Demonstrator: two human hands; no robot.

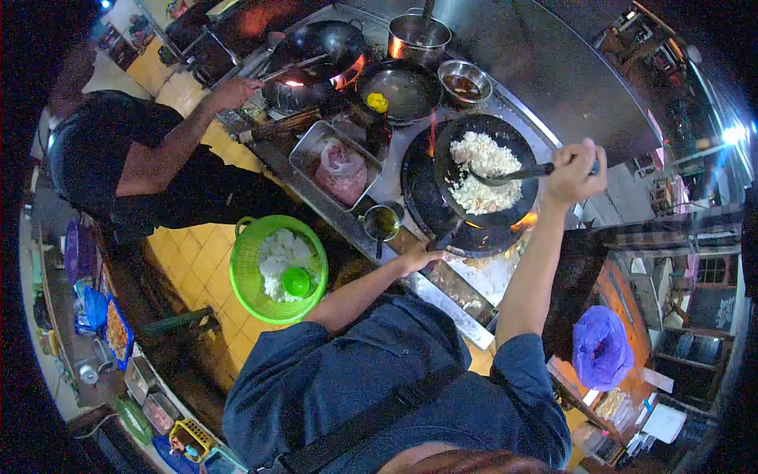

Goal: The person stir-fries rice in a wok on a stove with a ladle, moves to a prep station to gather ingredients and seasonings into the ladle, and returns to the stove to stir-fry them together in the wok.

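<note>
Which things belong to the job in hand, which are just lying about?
Job:
wok, left hand at its handle
ladle, in right hand
rice
green basket, probably

Lying about, apparently:
purple bag
blue bag
metal tray holding bagged meat

Right fingers point(586, 156) grip a ladle point(527, 172) in a wok point(523, 144) of rice point(483, 199); left fingers point(427, 256) hold its handle point(451, 234)

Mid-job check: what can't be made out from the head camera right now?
All in the head view:
Scoop end of the ladle: partly covered by the rice.
Near end of the wok handle: covered by the left hand.
Bottom of the green basket: hidden under white food and a green cup.
Contents of the steel bowl: dark, too small to identify.
</note>
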